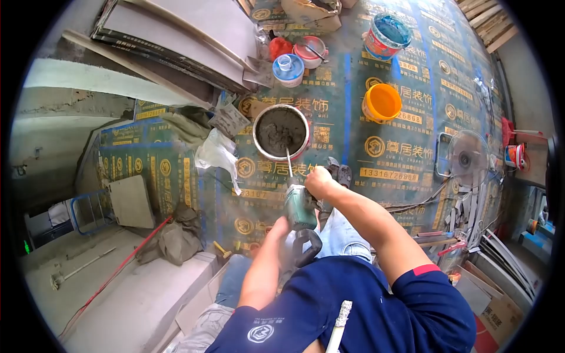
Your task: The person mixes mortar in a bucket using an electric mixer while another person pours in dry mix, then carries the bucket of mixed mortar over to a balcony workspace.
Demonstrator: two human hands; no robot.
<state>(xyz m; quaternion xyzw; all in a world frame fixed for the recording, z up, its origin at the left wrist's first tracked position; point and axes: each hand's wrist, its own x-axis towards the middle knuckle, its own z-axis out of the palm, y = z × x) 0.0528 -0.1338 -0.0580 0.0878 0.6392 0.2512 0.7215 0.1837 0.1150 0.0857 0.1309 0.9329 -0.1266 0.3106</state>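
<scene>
Head view, green mixer (299,210) between the hands (281,227) (318,182), shaft (289,162) in the bucket (256,143)

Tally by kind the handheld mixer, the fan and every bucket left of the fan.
Handheld mixer: 1
Mortar-filled bucket: 1
Other buckets (orange bucket, blue-and-red bucket, blue-lidded bucket, pink bucket): 4
Fan: 1
Total: 7

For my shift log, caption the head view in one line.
A green power tool, held above printed floor sheeting, its shaft reaching into a white-rimmed bucket of dark grey mix.
</scene>
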